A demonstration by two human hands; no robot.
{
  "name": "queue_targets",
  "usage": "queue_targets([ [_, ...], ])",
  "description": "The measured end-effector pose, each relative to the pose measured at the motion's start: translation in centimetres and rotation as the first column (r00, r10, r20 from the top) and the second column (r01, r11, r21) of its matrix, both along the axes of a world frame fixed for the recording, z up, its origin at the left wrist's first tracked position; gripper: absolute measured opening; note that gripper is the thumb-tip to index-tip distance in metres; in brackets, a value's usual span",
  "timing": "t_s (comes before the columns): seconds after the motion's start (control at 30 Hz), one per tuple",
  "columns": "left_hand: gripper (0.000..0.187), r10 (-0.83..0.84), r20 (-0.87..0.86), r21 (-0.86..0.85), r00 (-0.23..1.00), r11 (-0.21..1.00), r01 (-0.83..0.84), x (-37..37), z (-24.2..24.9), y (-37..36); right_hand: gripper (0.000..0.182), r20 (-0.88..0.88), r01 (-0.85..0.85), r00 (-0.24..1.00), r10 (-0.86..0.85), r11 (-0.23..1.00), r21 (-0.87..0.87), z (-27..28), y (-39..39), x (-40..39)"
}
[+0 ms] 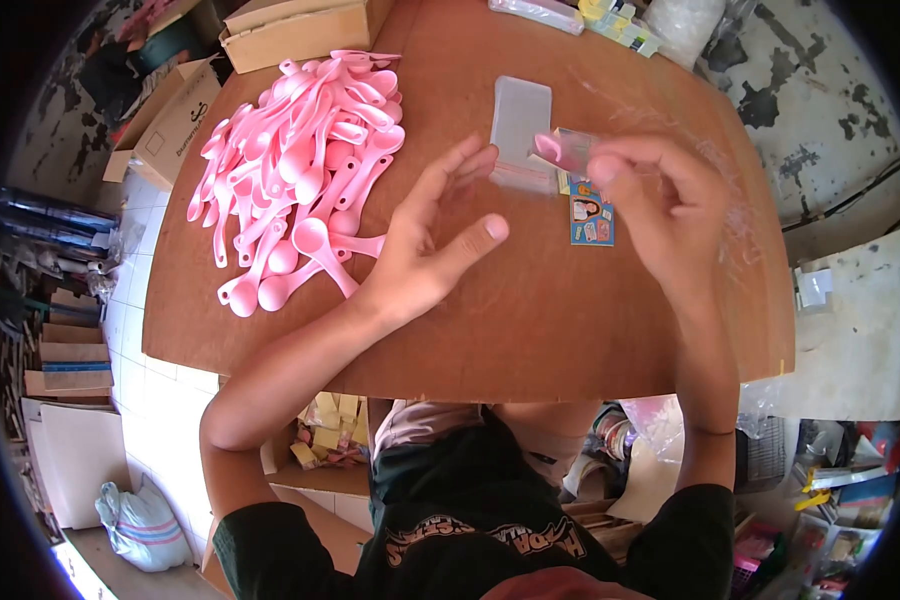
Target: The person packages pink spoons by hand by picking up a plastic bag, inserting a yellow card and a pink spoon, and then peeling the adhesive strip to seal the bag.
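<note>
My right hand [660, 185] pinches a small clear plastic bag [577, 150] between thumb and fingertips; something pink shows at its left end, too blurred to name. My left hand [440, 220] hangs over the table with its fingers apart and nothing in them. Below the bag lie small printed cards [592, 222], blue with a picture of a person. Beside them is a stack of clear plastic bags [522, 112], partly behind the held bag. Left of my left hand rises a large heap of pink plastic spoons [300, 160], the nearest of them close to my wrist.
The brown table [530, 340] has a curved edge in front of me. A cardboard box [305, 35] sits at its back left, with plastic packs [620, 25] at the back right. Under the front edge stands an open carton of small yellowish pieces [330, 430].
</note>
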State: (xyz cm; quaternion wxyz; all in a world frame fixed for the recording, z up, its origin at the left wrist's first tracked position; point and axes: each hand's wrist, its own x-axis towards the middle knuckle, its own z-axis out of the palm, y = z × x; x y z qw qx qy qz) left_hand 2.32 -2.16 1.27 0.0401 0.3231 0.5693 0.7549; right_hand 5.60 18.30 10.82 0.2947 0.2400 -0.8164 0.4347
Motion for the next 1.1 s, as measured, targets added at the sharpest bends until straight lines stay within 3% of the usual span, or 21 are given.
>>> queue_targets([
  [0.07,0.072,0.040,-0.048,-0.068,0.998,0.997,-0.044,-0.1,0.1,0.0,0.006,-0.071,-0.033,0.997,0.039,0.996,0.079,0.2,-0.3,0.2],
  [0.13,0.075,0.071,-0.217,-0.213,0.974,0.970,-0.118,0.0,0.1,-0.2,0.007,0.067,-0.050,0.996,0.051,0.999,-0.011,-0.1,-0.6,0.8],
  [0.17,0.075,0.072,-0.216,-0.214,0.974,0.969,-0.119,0.1,0.1,-0.1,0.007,0.068,-0.052,0.996,0.053,0.999,-0.012,-0.2,-0.8,1.1],
  [0.23,0.067,-0.026,-0.199,-0.138,0.980,0.990,-0.002,0.3,0.1,0.3,0.009,0.434,0.015,0.900,0.045,0.991,-0.134,-0.1,-1.2,1.7],
  [0.27,0.067,-0.028,-0.198,-0.140,0.980,0.990,0.000,0.3,0.1,0.2,0.009,0.435,0.017,0.900,0.044,0.991,-0.135,-0.4,-1.4,1.6],
  [0.33,0.058,-0.235,0.213,0.001,0.948,0.971,0.241,0.6,0.2,0.2,0.014,0.575,0.073,0.793,0.203,0.904,-0.421,-1.5,-1.5,1.4],
  [0.37,0.047,-0.180,0.200,-0.027,0.963,0.982,0.189,0.7,0.3,0.4,0.019,0.597,0.074,0.762,0.252,0.881,-0.467,-2.3,-1.0,1.2],
  [0.47,0.043,-0.151,0.199,-0.079,0.968,0.982,0.169,0.4,-0.2,0.4,0.023,0.603,0.107,0.717,0.351,0.798,-0.593,-4.0,0.0,0.8],
  [0.7,0.040,-0.055,0.127,-0.157,0.990,0.985,0.075,0.2,-0.7,0.8,0.022,0.604,0.096,0.752,0.265,0.862,-0.497,-7.1,0.3,1.2],
  [0.77,0.034,-0.097,0.429,-0.040,0.898,0.991,0.126,0.3,-0.1,0.6,0.019,0.592,0.117,0.762,0.264,0.842,-0.526,-7.4,0.2,1.2],
  [0.87,0.030,-0.072,0.386,-0.113,0.920,0.986,0.124,-0.2,-1.1,0.7,0.019,0.543,0.052,0.793,0.275,0.858,-0.511,-8.0,0.7,1.0],
  [0.97,0.026,-0.021,0.367,-0.085,0.930,0.995,0.056,0.0,-0.9,0.9,0.018,0.539,0.096,0.805,0.246,0.843,-0.528,-7.6,0.2,1.3],
  [1.1,0.026,-0.064,0.352,-0.068,0.934,0.993,0.093,-0.4,-1.1,0.7,0.017,0.548,0.075,0.799,0.248,0.863,-0.500,-7.9,1.1,1.0],
])
